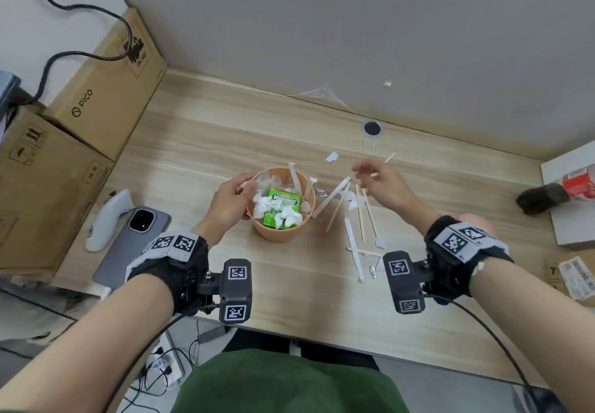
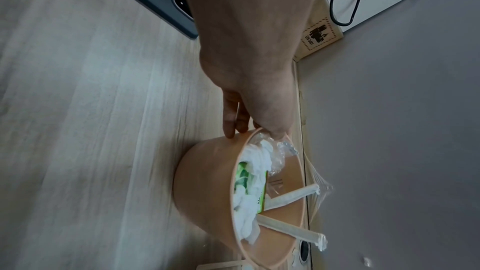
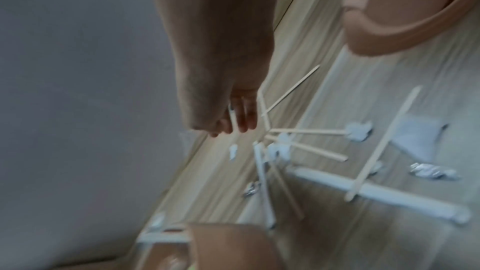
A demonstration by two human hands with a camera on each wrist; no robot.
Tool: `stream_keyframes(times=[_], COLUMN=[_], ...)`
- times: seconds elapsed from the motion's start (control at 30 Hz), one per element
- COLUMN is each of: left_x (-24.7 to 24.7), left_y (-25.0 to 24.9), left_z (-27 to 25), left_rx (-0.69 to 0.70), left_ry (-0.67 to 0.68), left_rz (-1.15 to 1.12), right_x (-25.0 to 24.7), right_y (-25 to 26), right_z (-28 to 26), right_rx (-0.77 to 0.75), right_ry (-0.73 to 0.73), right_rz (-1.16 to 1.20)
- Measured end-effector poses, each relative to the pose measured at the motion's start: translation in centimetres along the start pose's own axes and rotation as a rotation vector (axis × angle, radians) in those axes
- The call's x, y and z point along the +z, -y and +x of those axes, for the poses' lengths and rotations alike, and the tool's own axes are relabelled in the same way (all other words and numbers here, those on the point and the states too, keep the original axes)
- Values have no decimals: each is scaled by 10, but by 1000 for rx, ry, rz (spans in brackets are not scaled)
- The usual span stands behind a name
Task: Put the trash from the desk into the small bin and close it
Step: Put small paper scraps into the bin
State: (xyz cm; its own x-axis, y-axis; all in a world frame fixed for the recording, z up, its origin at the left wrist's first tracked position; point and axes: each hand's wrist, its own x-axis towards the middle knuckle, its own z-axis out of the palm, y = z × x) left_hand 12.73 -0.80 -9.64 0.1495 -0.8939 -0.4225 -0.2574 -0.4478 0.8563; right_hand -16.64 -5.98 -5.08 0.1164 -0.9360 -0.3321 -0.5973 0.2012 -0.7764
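The small orange bin (image 1: 283, 234) (image 2: 207, 182) stands open mid-desk, holding a green gum box (image 1: 280, 211), white tissue wads and paper wrappers. My left hand (image 1: 230, 201) (image 2: 249, 122) grips its left rim, thumb inside and fingers outside. A flat beige panel (image 1: 331, 198), perhaps the lid, leans on edge right of the bin. My right hand (image 1: 375, 181) (image 3: 241, 119), blurred, hovers over the scattered trash and seems to pinch a thin wooden stick (image 1: 389, 157) (image 3: 293, 89). Wooden sticks (image 1: 360, 216) (image 3: 309, 131), white wrappers (image 1: 351, 238) and foil bits (image 1: 373, 271) lie under it.
A phone (image 1: 135, 242) and a white controller (image 1: 108, 219) lie left of the bin, before stacked cardboard boxes (image 1: 48, 187). A cable hole (image 1: 372, 128) sits by the back wall. At the right lie a brush (image 1: 542, 200) and a bottle (image 1: 579, 184) on a white box.
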Motion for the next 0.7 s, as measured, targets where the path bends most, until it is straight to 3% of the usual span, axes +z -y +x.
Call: stream_keyframes(times=[0.1, 0.3, 0.5, 0.63, 0.7], left_x=[-1, -9, -15, -14, -13], left_y=[0, 3, 5, 2, 1], left_z=[-2, -3, -9, -12, -13], left_rx=[14, 7, -5, -5, -5], left_ry=[-21, -23, -36, -37, -34], left_rz=[21, 37, 45, 40, 32], right_x=[0, 31, 38, 47, 52], right_y=[-42, -86, -84, -79, -84], right_z=[-4, -6, 10, 23, 24], right_rx=[167, 231, 57, -58, -93], right_ry=[43, 122, 48, 380, 467], right_rz=[-217, -324, -415, -753, -845])
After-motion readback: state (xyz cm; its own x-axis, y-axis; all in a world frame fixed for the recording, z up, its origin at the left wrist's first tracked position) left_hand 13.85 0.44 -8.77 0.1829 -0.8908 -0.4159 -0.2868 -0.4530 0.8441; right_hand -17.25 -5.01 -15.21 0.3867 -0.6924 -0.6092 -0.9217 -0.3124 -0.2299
